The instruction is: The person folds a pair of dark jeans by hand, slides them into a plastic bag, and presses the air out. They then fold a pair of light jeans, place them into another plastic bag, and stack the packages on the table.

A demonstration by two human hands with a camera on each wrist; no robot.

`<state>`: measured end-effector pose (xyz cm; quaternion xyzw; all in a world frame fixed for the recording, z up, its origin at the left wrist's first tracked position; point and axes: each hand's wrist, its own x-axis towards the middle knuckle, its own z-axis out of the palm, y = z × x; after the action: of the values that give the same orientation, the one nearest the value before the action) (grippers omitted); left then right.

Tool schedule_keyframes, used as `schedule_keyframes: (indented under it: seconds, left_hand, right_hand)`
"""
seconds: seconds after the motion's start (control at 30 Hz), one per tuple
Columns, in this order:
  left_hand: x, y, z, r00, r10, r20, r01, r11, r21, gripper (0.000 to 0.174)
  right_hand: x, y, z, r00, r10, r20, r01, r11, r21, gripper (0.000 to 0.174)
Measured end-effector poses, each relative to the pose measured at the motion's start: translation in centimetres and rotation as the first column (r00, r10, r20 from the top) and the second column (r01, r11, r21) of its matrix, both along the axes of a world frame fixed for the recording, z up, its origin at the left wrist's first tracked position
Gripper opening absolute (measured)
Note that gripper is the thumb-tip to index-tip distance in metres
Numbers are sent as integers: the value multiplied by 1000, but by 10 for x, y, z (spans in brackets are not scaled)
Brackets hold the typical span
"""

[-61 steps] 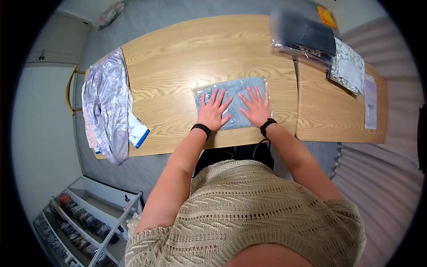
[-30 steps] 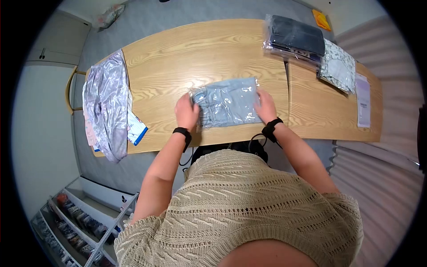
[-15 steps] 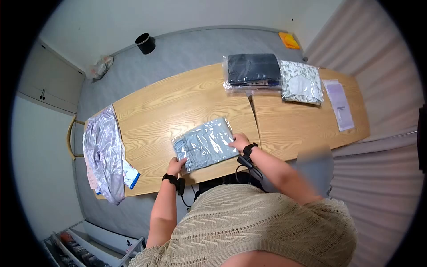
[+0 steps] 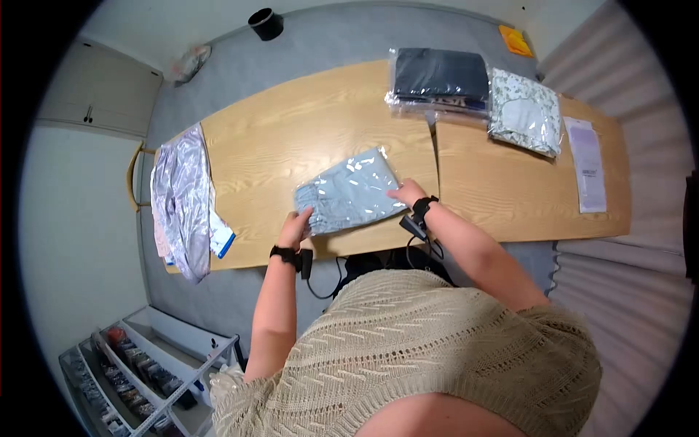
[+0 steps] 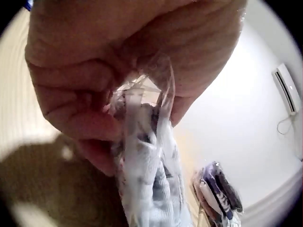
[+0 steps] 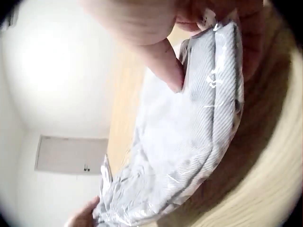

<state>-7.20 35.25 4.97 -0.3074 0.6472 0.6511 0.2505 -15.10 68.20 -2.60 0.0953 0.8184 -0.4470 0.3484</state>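
Note:
Folded light-blue denim clothing in a clear plastic bag (image 4: 353, 193) is held between both hands over the wooden table, with a shadow under it. My left hand (image 4: 293, 229) grips its left end, by the gathered elastic part of the cloth. Loose clear film shows between thumb and fingers of the left hand (image 5: 71, 80) in the left wrist view. At the opposite end, my right hand (image 4: 409, 193) grips the bag, thumb on top and fingers beneath. The right wrist view shows the layered denim edge (image 6: 215, 94) close up inside the film.
Bagged dark clothes (image 4: 440, 76) are stacked at the back right, beside a bagged leaf-patterned garment (image 4: 524, 113) and a flat lilac packet (image 4: 587, 167). A shiny lilac garment (image 4: 180, 204) hangs over the table's left edge. A compartmented rack (image 4: 135, 379) stands at lower left.
Two seconds ago both hands lay flat on the bagged denim. They moved to its ends, took hold, and have raised and tilted it. The head view has also shifted.

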Motion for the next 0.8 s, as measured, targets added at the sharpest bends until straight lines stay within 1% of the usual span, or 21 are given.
schedule_keyframes:
  seconds: [0.03, 0.07, 0.13, 0.2, 0.23, 0.27, 0.33, 0.4, 0.47, 0.5, 0.53, 0.6, 0.63, 0.67, 0.7, 0.73, 0.8]
  left_hand:
    - [-1, 11, 14, 999, 35, -14, -36, 995, -89, 27]
    - [0, 9, 15, 997, 22, -78, -28, 997, -78, 29]
    - [-3, 28, 44, 986, 25, -165, -51, 986, -157, 34]
    - [-12, 35, 52, 968, -22, -251, 1, 997, -82, 38]
    - [-20, 45, 64, 955, -57, -292, 26, 994, -108, 33]
    - [-32, 57, 73, 949, -65, -309, 34, 994, -103, 33]
    - [-59, 83, 91, 895, -120, -429, 83, 991, -104, 33]
    - [-92, 116, 105, 869, -129, -477, 78, 989, -124, 32]
    - [-129, 146, 110, 780, -91, -619, 113, 994, -4, 41]
    - [-150, 157, 101, 771, -90, -630, 94, 995, -27, 41]
    - [-167, 175, 111, 732, -74, -677, 117, 993, 18, 41]
    - [-207, 195, 106, 669, -82, -739, 163, 986, 38, 42]
    - [-225, 208, 102, 642, -32, -766, 155, 984, 89, 42]
    - [-239, 216, 98, 665, -25, -747, 124, 989, 77, 43]
    - [-254, 220, 87, 693, -86, -716, 98, 995, -25, 43]
    - [-269, 225, 73, 725, -145, -673, 77, 989, -129, 43]
    - [-284, 234, 40, 754, -205, -624, 39, 962, -269, 45]
  right_hand:
    - [0, 2, 14, 989, 62, -134, -61, 998, 17, 49]
    - [-2, 5, 24, 969, 102, -226, -94, 994, 49, 46]
    - [-6, 14, 69, 951, 115, -286, -113, 993, 25, 43]
    - [-10, 31, 110, 908, 101, -406, -97, 995, 31, 41]
    - [-11, 41, 128, 875, 53, -481, -55, 998, 10, 41]
    - [-13, 52, 146, 800, 37, -599, -20, 999, 36, 39]
    - [-22, 75, 172, 754, -106, -648, 120, 992, -23, 36]
    - [-36, 100, 191, 697, -215, -684, 218, 972, -83, 34]
    - [-53, 124, 205, 590, -240, -771, 327, 944, -43, 33]
    - [-65, 136, 198, 502, -338, -796, 351, 921, -170, 32]
    - [-75, 147, 202, 518, -386, -763, 419, 892, -167, 31]
    - [-103, 165, 189, 445, -546, -710, 433, 825, -363, 31]
    - [-115, 170, 186, 442, -543, -714, 430, 827, -363, 31]
    - [-128, 175, 182, 411, -543, -732, 473, 814, -338, 31]
    - [-137, 179, 176, 383, -542, -748, 518, 797, -312, 31]
    - [-149, 185, 162, 391, -543, -743, 520, 797, -308, 31]
    - [-161, 191, 128, 485, -586, -649, 553, 780, -291, 35]
